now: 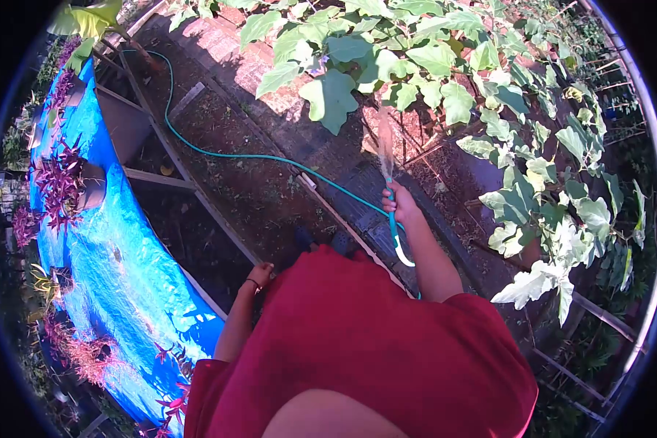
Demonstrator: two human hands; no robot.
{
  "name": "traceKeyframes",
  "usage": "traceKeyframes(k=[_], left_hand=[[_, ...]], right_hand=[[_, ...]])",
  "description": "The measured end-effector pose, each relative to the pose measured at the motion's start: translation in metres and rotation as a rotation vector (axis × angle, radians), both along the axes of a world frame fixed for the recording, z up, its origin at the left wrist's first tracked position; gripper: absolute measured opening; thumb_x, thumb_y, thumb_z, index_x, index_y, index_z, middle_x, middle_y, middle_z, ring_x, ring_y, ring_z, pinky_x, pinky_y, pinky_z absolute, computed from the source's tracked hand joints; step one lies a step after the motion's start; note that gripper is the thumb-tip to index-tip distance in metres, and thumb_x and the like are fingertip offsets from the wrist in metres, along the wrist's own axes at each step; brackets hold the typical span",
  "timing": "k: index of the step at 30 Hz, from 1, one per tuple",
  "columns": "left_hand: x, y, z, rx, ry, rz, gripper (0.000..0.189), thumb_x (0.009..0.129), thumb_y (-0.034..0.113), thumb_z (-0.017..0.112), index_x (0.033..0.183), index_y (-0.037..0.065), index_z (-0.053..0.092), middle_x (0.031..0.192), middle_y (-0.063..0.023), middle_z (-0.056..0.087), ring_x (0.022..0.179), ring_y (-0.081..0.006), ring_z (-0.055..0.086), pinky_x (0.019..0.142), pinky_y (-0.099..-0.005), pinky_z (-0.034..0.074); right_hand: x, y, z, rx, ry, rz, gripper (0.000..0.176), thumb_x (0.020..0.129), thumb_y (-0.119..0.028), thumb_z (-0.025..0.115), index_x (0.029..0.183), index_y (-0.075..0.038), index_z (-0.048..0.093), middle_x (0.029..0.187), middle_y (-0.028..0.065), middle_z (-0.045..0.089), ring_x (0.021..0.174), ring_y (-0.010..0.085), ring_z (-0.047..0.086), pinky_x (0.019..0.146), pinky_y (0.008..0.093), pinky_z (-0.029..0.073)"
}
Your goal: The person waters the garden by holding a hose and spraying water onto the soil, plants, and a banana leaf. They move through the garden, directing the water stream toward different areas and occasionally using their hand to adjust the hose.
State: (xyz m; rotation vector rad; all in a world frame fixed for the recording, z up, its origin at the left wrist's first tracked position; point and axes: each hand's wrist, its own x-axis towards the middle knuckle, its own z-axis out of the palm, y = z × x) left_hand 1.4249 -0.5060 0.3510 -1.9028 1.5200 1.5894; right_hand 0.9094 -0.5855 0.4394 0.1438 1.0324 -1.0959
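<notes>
My right hand [403, 204] is wrapped round a green garden hose [270, 157] near its end. From the hose tip a thin spray of water [385, 142] goes forward, toward the soil under a broad-leaved plant [332, 95]. Below that hand a pale, curved piece of the hose [403, 254] hangs down. My left hand [261, 274], a dark band at its wrist, is down beside my red shirt [372, 314], close to a wooden rail [215, 212]. Its fingers are curled, and whatever they may grip is hidden.
A blue tarp [128, 241] with purple-leaved plants [60, 179] along it spreads over the left. The hose trails across the dirt path [233, 175] from the upper left. More large leaves [540, 281] reach in from the right, near bamboo poles [606, 314].
</notes>
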Motion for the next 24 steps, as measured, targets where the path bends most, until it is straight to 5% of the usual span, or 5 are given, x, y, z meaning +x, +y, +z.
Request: traceKeyframes(k=[2, 6, 8, 11, 24], left_hand=[[-0.014, 0.004, 0.019, 0.035, 0.109, 0.227, 0.044, 0.096, 0.036, 0.053, 0.120, -0.001, 0.060, 0.100, -0.0114, 0.069, 0.089, -0.0204, 0.065, 0.081, -0.0344, 0.050], [0.009, 0.028, -0.027, -0.149, 0.110, 0.293, 0.042, 0.097, 0.035, 0.053, 0.120, 0.001, 0.059, 0.095, -0.0081, 0.068, 0.080, -0.0174, 0.065, 0.067, -0.0317, 0.051], [0.025, 0.032, -0.039, 0.174, 0.296, 0.576, 0.037, 0.097, 0.036, 0.053, 0.117, 0.005, 0.059, 0.090, -0.0058, 0.066, 0.072, -0.0151, 0.063, 0.053, -0.0295, 0.046], [0.017, 0.046, -0.016, 0.193, 0.188, 0.585, 0.033, 0.097, 0.036, 0.053, 0.111, 0.007, 0.060, 0.087, -0.0040, 0.064, 0.064, -0.0149, 0.059, 0.046, -0.0289, 0.041], [0.002, 0.027, -0.038, 0.122, 0.214, 0.335, 0.040, 0.096, 0.036, 0.056, 0.113, 0.000, 0.060, 0.092, -0.0071, 0.061, 0.077, -0.0172, 0.061, 0.064, -0.0318, 0.053]], right_hand=[[-0.001, 0.005, 0.003, -0.010, 0.020, 0.044, 0.016, 0.098, -0.019, 0.048, 0.113, -0.024, 0.044, 0.063, -0.0038, 0.042, 0.041, 0.0067, 0.030, 0.035, 0.0215, 0.022], [-0.009, 0.009, -0.002, 0.003, 0.041, -0.015, 0.013, 0.098, -0.020, 0.048, 0.110, -0.023, 0.044, 0.064, -0.0037, 0.042, 0.041, 0.0065, 0.030, 0.035, 0.0213, 0.023], [-0.012, 0.007, -0.004, -0.006, 0.037, -0.002, 0.013, 0.098, -0.020, 0.048, 0.109, -0.023, 0.044, 0.064, -0.0035, 0.042, 0.041, 0.0068, 0.030, 0.035, 0.0213, 0.023], [-0.014, 0.008, -0.007, -0.005, 0.009, 0.070, 0.010, 0.098, -0.019, 0.047, 0.107, -0.021, 0.044, 0.063, -0.0033, 0.042, 0.041, 0.0069, 0.030, 0.035, 0.0224, 0.022], [-0.019, 0.038, -0.025, 0.108, 0.091, -0.040, 0.002, 0.099, -0.020, 0.043, 0.099, -0.019, 0.042, 0.063, -0.0039, 0.041, 0.041, 0.0056, 0.028, 0.034, 0.0221, 0.020]])
